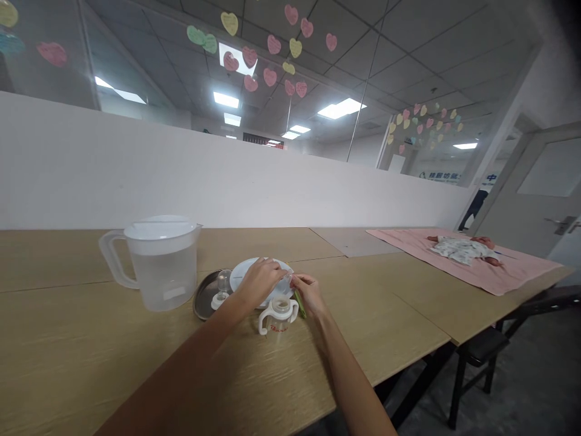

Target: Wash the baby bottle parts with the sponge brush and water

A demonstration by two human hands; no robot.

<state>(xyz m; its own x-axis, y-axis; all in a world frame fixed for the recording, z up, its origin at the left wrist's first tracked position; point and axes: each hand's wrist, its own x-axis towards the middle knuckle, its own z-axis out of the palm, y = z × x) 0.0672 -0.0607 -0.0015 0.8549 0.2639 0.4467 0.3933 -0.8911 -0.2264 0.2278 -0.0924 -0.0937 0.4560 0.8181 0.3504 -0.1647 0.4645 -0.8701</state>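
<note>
In the head view my left hand (263, 280) and my right hand (308, 292) meet over a white plate (239, 270). Their closed fingertips pinch a small clear item (287, 280), too blurred to name exactly. Just in front stands an open baby bottle (278, 316) with white side handles and red lettering. A dark metal tray (203, 297) lies left of the plate, partly behind my left arm. On it sits the bottle's white collar with a clear dome cap (222, 287). A green strip-like thing (300, 303) shows under my right hand.
A lidded plastic pitcher (166, 266) with clear liquid stands at left. On the right, a baby doll (465, 249) lies on a pink cloth (492, 280). A white partition (236, 188) backs the table. A black stool (483, 346) stands by the right table edge.
</note>
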